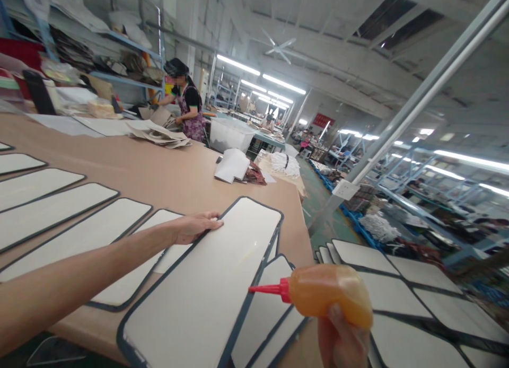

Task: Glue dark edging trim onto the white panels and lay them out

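Observation:
A white rectangular panel with rounded corners and a dark edge (207, 272) lies tilted in front of me. My left hand (199, 225) grips its far left edge, fingers on top near the upper corner. In my right hand (344, 336) is a squeeze bottle of amber liquid, likely glue (330, 294), held sideways with its red nozzle pointing left. The nozzle tip is over or against the panel's right edge; contact cannot be made out. Shiny wet-looking spots show along that edge. Beneath the panel, more dark-edged panels (268, 299) stick out to the right.
Several similar panels (55, 214) lie in a row on the brown table (170, 172) at left. Stacked panels (397, 299) stand at right. Papers (159, 132), a white piece (233, 165) and a clear bin (230, 133) are farther off. A co-worker (186, 103) stands beyond; a metal post (382, 150) slants at right.

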A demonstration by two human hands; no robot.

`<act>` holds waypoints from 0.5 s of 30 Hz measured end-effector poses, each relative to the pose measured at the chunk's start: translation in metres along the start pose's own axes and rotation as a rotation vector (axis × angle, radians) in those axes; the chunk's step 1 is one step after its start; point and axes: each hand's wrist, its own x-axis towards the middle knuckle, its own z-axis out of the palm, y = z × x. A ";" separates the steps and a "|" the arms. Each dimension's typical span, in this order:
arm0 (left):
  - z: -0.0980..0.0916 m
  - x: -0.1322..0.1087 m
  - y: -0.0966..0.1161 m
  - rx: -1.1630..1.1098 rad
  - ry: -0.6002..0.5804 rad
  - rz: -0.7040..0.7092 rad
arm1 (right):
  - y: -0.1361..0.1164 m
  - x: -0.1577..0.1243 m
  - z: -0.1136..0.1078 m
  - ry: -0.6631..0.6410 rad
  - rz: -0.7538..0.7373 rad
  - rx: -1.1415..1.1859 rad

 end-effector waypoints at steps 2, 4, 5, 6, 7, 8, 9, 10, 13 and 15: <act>-0.001 0.002 0.001 -0.017 0.003 -0.005 | -0.003 -0.002 0.004 0.020 0.020 -0.002; -0.002 0.004 0.001 -0.032 -0.006 0.006 | -0.005 -0.003 0.005 0.032 0.044 -0.006; -0.002 0.006 0.001 -0.039 -0.009 0.014 | -0.005 -0.004 0.005 0.033 0.048 -0.009; -0.003 0.007 0.001 -0.044 -0.012 0.022 | -0.005 -0.005 0.005 0.028 0.045 -0.012; -0.003 0.009 0.001 -0.048 -0.016 0.028 | -0.005 -0.006 0.004 0.019 0.038 -0.020; -0.003 0.011 0.000 -0.053 -0.021 0.032 | -0.005 -0.006 0.003 0.010 0.024 -0.030; -0.004 0.013 0.000 -0.055 -0.026 0.032 | -0.006 -0.007 0.002 -0.004 0.015 -0.044; -0.004 0.015 0.001 -0.054 -0.031 0.027 | -0.006 -0.008 0.001 -0.019 0.011 -0.055; -0.002 0.019 0.003 -0.042 -0.049 0.020 | -0.008 -0.010 -0.002 -0.028 0.028 -0.045; -0.001 0.021 0.005 -0.039 -0.053 0.025 | -0.007 -0.012 -0.005 0.004 0.060 -0.021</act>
